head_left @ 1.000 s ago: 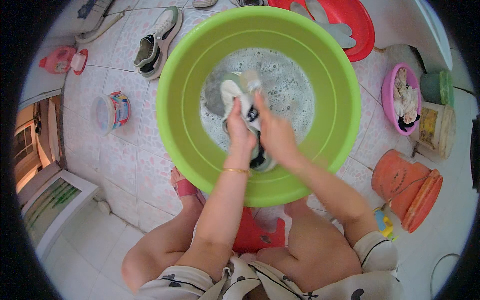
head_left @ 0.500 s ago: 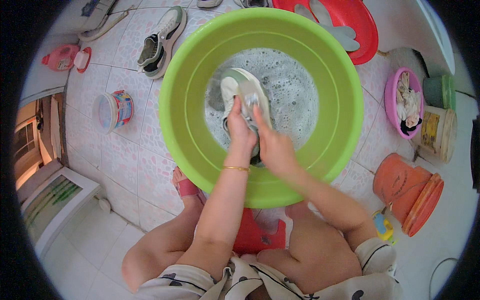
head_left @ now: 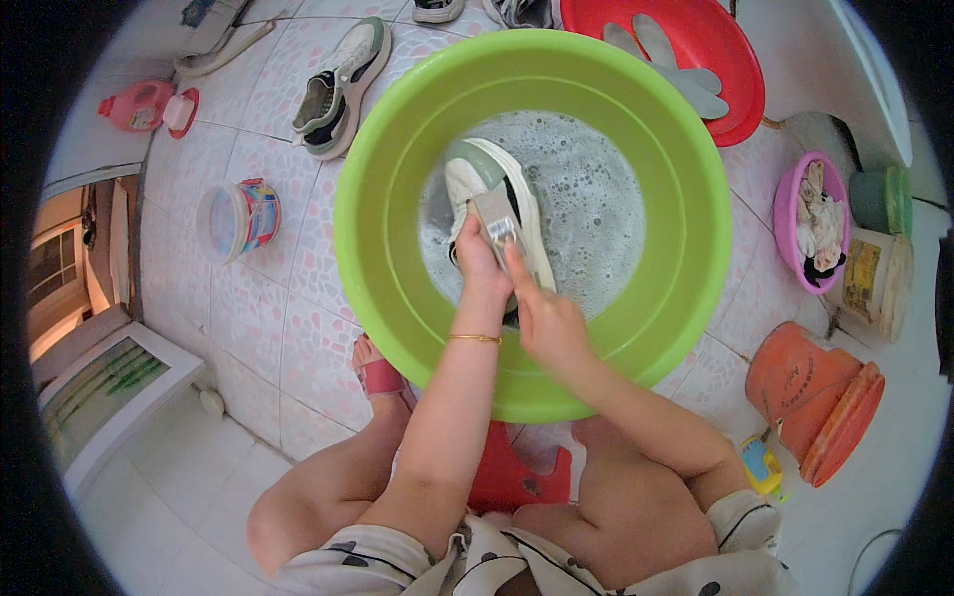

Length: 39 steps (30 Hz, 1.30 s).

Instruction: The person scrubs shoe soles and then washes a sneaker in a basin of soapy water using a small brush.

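Pink-patterned floor tiles (head_left: 298, 258) carry a large round lime-green plastic basin (head_left: 676, 248) of soapy water (head_left: 586, 199). At its centre a white-and-green sneaker (head_left: 472, 169) lies half in the foam. The left hand (head_left: 479, 263), at six o'clock of the sneaker, has its fingers clamped on the shoe's side. The right hand (head_left: 545, 318), at five o'clock, grips a small scrubbing brush (head_left: 497, 217) pressed onto the shoe. A matching sneaker (head_left: 338, 89) lies on the tiles at ten o'clock.

In the basin (head_left: 378, 288) before my knees my left hand (head_left: 480, 270) and right hand (head_left: 547, 323) hold a shoe (head_left: 467, 179), its mate (head_left: 338, 89) lying behind-left, a tub (head_left: 240, 217) left, a bucket (head_left: 810, 392) right.
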### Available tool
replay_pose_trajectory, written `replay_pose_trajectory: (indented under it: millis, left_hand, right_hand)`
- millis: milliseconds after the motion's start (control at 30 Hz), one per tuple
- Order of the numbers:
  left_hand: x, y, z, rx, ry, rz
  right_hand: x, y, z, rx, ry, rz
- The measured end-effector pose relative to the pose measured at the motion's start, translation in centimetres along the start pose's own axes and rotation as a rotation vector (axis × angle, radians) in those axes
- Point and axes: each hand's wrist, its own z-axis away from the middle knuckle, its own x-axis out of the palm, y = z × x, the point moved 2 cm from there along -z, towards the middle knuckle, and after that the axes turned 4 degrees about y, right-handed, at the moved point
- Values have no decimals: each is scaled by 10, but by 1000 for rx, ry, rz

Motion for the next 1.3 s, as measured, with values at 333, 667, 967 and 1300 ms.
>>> replay_pose_trajectory:
  millis: [333, 667, 967, 1300]
  left_hand:
    - [18, -18, 17, 106, -76, -61]
    - [15, -1, 6, 63, -196, -30]
    - [12, 15, 14, 86, -226, -112]
    - [-12, 19, -16, 164, 6, -226]
  right_hand:
    - [-25, 19, -70, 133, 128, 81]
    - [-18, 12, -49, -1, 153, 158]
    - [-39, 86, -90, 276, 146, -301]
    - [-23, 131, -103, 323, 88, 445]
